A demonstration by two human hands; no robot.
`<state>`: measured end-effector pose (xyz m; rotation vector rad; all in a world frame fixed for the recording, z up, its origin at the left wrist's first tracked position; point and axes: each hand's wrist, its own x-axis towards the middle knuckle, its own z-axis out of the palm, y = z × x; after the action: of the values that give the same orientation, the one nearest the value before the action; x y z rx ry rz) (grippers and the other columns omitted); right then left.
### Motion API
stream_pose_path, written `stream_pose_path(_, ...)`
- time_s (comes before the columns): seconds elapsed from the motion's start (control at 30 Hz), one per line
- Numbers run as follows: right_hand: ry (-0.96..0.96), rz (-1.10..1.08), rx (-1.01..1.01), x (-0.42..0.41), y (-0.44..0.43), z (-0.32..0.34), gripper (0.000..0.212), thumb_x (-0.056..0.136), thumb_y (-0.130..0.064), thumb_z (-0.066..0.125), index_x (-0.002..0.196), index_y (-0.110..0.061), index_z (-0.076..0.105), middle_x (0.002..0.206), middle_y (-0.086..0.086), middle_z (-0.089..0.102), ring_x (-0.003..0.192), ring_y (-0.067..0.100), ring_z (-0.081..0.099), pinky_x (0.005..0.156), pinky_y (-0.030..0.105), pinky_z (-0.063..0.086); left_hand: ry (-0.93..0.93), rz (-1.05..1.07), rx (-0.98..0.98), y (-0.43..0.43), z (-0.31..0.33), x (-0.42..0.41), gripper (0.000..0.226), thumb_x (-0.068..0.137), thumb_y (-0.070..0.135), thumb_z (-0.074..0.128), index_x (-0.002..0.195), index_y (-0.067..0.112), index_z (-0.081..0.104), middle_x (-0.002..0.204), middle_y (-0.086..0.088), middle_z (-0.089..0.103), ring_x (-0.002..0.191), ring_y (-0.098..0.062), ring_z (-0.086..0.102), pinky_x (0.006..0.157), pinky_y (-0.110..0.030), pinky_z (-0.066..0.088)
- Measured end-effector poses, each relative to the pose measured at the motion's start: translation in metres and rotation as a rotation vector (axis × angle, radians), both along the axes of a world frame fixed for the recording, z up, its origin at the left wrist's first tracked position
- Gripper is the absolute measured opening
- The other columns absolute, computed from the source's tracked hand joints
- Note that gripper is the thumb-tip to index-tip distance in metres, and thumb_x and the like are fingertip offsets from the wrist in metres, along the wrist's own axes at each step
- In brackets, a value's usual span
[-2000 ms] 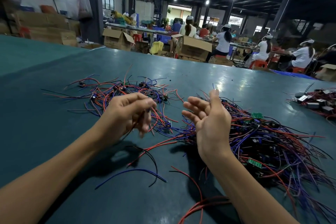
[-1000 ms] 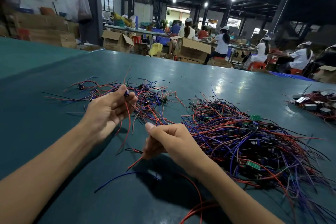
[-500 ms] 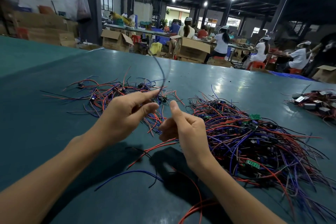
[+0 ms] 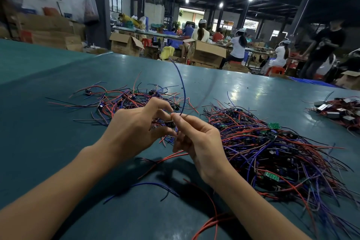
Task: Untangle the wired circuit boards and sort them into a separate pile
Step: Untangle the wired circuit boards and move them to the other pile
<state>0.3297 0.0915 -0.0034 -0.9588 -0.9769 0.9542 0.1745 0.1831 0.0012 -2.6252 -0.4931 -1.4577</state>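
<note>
Pinching at centre frame in the head view: left hand curls its fingers round a small dark wired circuit board, right hand nips its thin blue wire, which arcs upward. That looks like the freeing step. Next it should pull clear of the big red-and-purple wire tangle at right and go on the sparser pile, upper left.

**Smooth plastic wire on a softly sheened tabletop**

The blue wire arching up from your fingers has smooth plastic insulation, faintly glossy. The small dark part pinched between them looks matt (too small to judge further). Right of your fingers, the tangled pile carries matt green boards. Beneath your fingers the teal table is smooth, with a soft sheen. Beyond them, cardboard boxes look dull and papery.
</note>
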Motion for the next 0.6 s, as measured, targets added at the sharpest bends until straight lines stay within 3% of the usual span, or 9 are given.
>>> stream_pose_path(0.07, 0.037, -0.022, 0.007, 0.001, 0.0, 0.0, 0.024, 0.08, -0.024, 0.076, 0.096, -0.007, 0.079, 0.066, 0.006, 0.064, 0.054, 0.018, 0.058, 0.055, 0.03, 0.052, -0.022, 0.038, 0.113, 0.0, 0.001, 0.001, 0.042, 0.086, 0.052, 0.071, 0.108, 0.023, 0.052, 0.087, 0.009, 0.075, 0.074, -0.011, 0.071, 0.055, -0.029, 0.053)
stream_pose_path(0.17, 0.14, -0.036, -0.021, 0.0, 0.001, 0.001, 0.013, 0.089, -0.012, 0.069, 0.094, -0.005, 0.079, 0.075, 0.009, 0.068, 0.06, 0.019, 0.062, 0.057, 0.029, 0.054, -0.022, 0.068, 0.151, 0.002, 0.0, 0.001, 0.025, 0.098, 0.048, 0.057, 0.106, 0.026, 0.048, 0.082, 0.001, 0.073, 0.073, -0.023, 0.071, 0.056, -0.041, 0.054)
stream_pose_path(0.3, 0.242, -0.091, -0.021, 0.001, 0.0, 0.009, 0.012, 0.093, -0.002, 0.062, 0.094, 0.002, 0.073, 0.073, 0.011, 0.067, 0.058, 0.017, 0.064, 0.057, 0.028, 0.057, 0.01, 0.1, 0.121, 0.003, 0.001, 0.002, 0.039, 0.093, 0.053, 0.061, 0.103, 0.016, 0.07, 0.082, 0.006, 0.076, 0.073, -0.017, 0.074, 0.049, -0.037, 0.053)
stream_pose_path(0.37, 0.254, -0.127, 0.027, 0.008, -0.004, 0.022, 0.011, 0.092, -0.002, 0.062, 0.097, 0.003, 0.07, 0.072, 0.009, 0.067, 0.059, 0.015, 0.064, 0.057, 0.028, 0.057, 0.029, 0.143, 0.116, 0.009, 0.001, -0.002, 0.044, 0.096, 0.054, 0.054, 0.099, 0.016, 0.075, 0.075, 0.006, 0.076, 0.065, -0.017, 0.073, 0.045, -0.034, 0.05)
stream_pose_path(0.5, 0.233, -0.207, 0.151, 0.043, -0.022, 0.066, 0.012, 0.09, -0.007, 0.064, 0.098, 0.001, 0.067, 0.074, 0.006, 0.068, 0.064, 0.013, 0.066, 0.062, 0.027, 0.057, 0.027, 0.267, -0.139, 0.028, -0.008, -0.014, 0.067, 0.102, 0.063, 0.021, 0.092, 0.018, 0.07, 0.059, 0.0, 0.066, 0.057, -0.029, 0.066, 0.053, -0.041, 0.051)
stream_pose_path(0.6, 0.022, -0.313, 0.125, 0.082, -0.047, 0.094, 0.008, 0.09, -0.009, 0.063, 0.091, -0.003, 0.068, 0.069, 0.001, 0.068, 0.061, 0.011, 0.065, 0.061, 0.027, 0.058, -0.032, 0.397, -0.298, 0.045, -0.02, -0.018, 0.059, 0.102, 0.062, 0.022, 0.091, 0.021, 0.062, 0.066, 0.003, 0.066, 0.067, -0.03, 0.065, 0.063, -0.042, 0.052)
